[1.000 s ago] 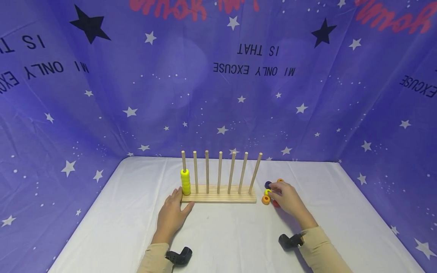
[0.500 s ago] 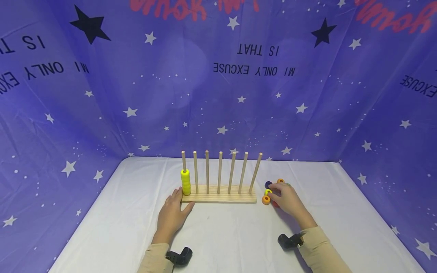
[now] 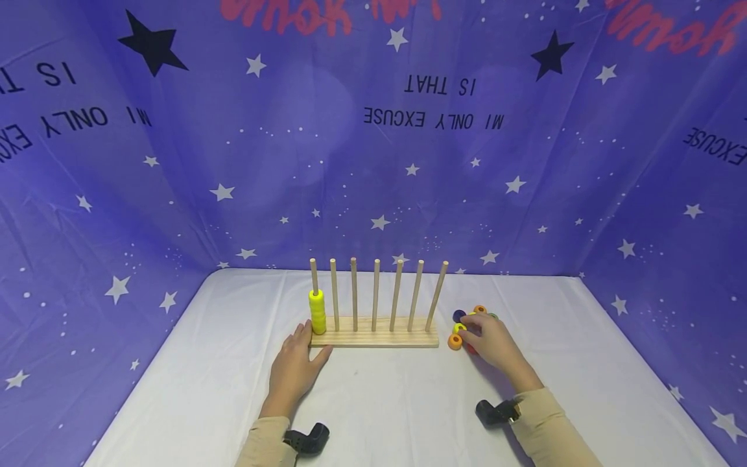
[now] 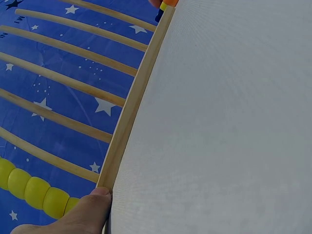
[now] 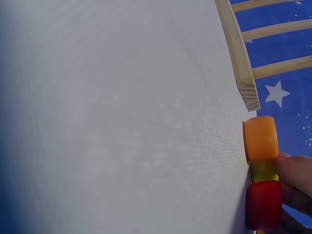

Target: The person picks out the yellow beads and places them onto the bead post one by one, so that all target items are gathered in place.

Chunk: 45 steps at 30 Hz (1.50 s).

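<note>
A wooden peg rack (image 3: 373, 337) stands upright on the white table, with a stack of yellow beads (image 3: 317, 311) on its leftmost peg. My left hand (image 3: 292, 373) rests at the rack's front left corner, thumb along the front edge and fingers fairly straight against the end. In the left wrist view, the thumb (image 4: 95, 207) touches the base's edge. Right of the rack, my right hand (image 3: 493, 340) reaches into a cluster of loose beads. Its thumb and index finger pinch a yellow bead (image 3: 460, 329). In the right wrist view, this bead sits behind a red bead (image 5: 263, 204); the other fingers are partly hidden.
An orange bead (image 3: 454, 342) and a dark blue bead (image 3: 459, 316) lie beside my right hand, another orange bead (image 3: 480, 309) behind it. The other pegs are bare. A purple starred cloth (image 3: 373, 162) surrounds the white table (image 3: 385, 415) at the back and sides.
The yellow bead at my right fingertips has shifted very slightly to the right. A green bead shows more behind that hand than a second ago. My left hand and the rack have stayed put.
</note>
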Each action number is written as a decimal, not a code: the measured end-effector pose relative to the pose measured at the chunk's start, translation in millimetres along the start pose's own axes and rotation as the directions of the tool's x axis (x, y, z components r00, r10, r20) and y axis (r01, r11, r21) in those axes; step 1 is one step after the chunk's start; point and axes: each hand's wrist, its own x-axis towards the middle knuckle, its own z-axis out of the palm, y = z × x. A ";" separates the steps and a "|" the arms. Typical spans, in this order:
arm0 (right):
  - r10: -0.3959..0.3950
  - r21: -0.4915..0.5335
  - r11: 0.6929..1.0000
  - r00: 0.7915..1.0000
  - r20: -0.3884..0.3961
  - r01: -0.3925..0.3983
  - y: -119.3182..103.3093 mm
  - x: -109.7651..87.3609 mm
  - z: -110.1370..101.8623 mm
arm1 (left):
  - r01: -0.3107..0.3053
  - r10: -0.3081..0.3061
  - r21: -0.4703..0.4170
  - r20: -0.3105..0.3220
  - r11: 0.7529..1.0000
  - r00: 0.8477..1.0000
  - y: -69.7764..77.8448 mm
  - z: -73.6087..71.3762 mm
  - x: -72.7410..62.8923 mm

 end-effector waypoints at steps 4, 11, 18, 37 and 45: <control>0.006 0.003 1.000 1.000 0.002 -0.006 0.4 0.5 0.7 | -0.004 0.004 0.001 -0.014 1.000 1.000 -0.3 0.3 -0.1; 0.009 0.004 1.000 1.000 0.016 -0.010 1.5 1.4 1.8 | -0.002 0.002 -0.001 -0.014 1.000 1.000 -0.9 -0.7 -0.5; 0.021 0.008 1.000 0.999 0.025 -0.021 1.5 1.0 0.6 | 0.011 -0.011 -0.009 0.011 1.000 1.000 0.4 -1.1 -0.3; 0.020 -0.014 1.000 1.000 0.008 -0.020 4.0 -1.5 -0.3 | 0.005 -0.005 -0.007 -0.001 1.000 1.000 1.1 -0.9 -0.7; 0.030 -0.025 0.999 1.000 0.002 -0.030 3.4 0.5 3.6 | 0.003 -0.003 -0.009 -0.005 1.000 1.000 0.9 -1.0 -1.1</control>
